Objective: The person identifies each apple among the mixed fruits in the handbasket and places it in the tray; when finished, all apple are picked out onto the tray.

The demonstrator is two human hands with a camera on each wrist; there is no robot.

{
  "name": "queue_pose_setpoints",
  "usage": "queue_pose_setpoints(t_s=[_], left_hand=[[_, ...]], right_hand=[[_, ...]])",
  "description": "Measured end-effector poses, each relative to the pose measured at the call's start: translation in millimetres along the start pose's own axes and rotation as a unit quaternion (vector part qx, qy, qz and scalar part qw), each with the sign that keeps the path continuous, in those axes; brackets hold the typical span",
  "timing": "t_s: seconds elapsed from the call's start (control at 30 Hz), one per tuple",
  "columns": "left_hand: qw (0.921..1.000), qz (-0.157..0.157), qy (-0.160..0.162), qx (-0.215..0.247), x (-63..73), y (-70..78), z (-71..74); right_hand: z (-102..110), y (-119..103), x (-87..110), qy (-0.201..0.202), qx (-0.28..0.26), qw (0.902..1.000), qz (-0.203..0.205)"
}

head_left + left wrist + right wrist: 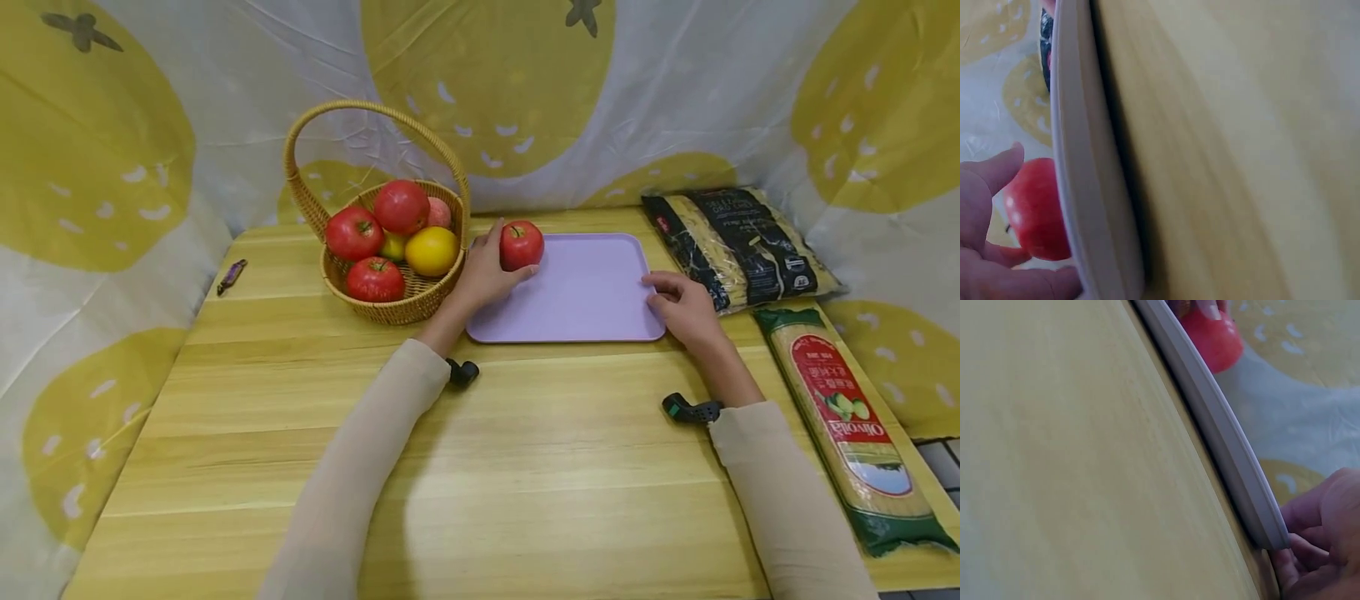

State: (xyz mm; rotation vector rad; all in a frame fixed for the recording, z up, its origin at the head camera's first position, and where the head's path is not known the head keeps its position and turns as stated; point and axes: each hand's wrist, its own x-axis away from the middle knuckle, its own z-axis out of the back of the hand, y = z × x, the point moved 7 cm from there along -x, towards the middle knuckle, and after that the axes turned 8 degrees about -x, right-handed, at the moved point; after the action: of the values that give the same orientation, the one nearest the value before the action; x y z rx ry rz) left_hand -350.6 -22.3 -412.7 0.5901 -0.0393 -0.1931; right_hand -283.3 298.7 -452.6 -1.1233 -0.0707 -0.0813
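My left hand (486, 271) holds a red apple (522, 245) at the left end of a lilac tray (592, 287). Fingers lie along the apple's left side and the thumb reaches round its near side; the left wrist view shows the apple (1038, 209) between them. At the tray's opposite end, my right hand (686, 310) grips the right rim. Seen from the right wrist, its fingers (1307, 512) bend round the tray's corner (1275, 534). The left hand and forearm hide part of the tray's left edge.
Left of the tray stands a wicker basket (397, 312) with a tall handle, holding several red fruits and a yellow lemon (432, 252). A black pasta bag (742, 246) and a long noodle packet (847, 417) lie at the right. A small purple-wrapped sweet (232, 277) sits far left.
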Motion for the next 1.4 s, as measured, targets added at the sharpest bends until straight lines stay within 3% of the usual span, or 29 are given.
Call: queue_pose_setpoints(t_s=[0.13,0.33,0.57,0.7,0.87,1.03,1.23,1.4], left_hand=[[0.9991,-0.029,-0.007,-0.029,16.8,13.8,7.8],[0.9964,-0.079,-0.012,-0.029,45.7,25.1,21.6],[0.9842,-0.169,0.046,0.022,68.0,20.8,56.1],[0.9777,-0.193,0.078,0.028,79.4,9.0,80.3],[0.9752,-0.183,0.124,0.014,89.2,-15.7,110.1],[0.9779,-0.148,0.148,-0.006,95.2,-45.9,138.9],[0.9872,-0.077,0.137,-0.027,96.9,-87.0,176.6],[0.9901,-0.041,0.129,-0.038,94.8,-108.2,197.3]], right_hand=[[-0.3,0.1,0.1,0.005,0.005,1.0,0.0],[0.7,-2.7,-1.4,0.016,0.029,0.9994,0.0],[-0.8,0.6,-1.3,0.009,0.039,0.9992,-0.002],[0.2,-0.1,-0.9,0.015,0.042,0.999,0.005],[-0.4,-0.5,-0.6,0.012,0.041,0.9991,0.005],[-2.4,1.7,-0.2,0.014,0.034,0.9993,0.004],[-4.5,-0.7,1.0,0.023,0.035,0.9989,0.018],[-2.1,-4.0,1.2,0.029,0.045,0.9983,0.024]])
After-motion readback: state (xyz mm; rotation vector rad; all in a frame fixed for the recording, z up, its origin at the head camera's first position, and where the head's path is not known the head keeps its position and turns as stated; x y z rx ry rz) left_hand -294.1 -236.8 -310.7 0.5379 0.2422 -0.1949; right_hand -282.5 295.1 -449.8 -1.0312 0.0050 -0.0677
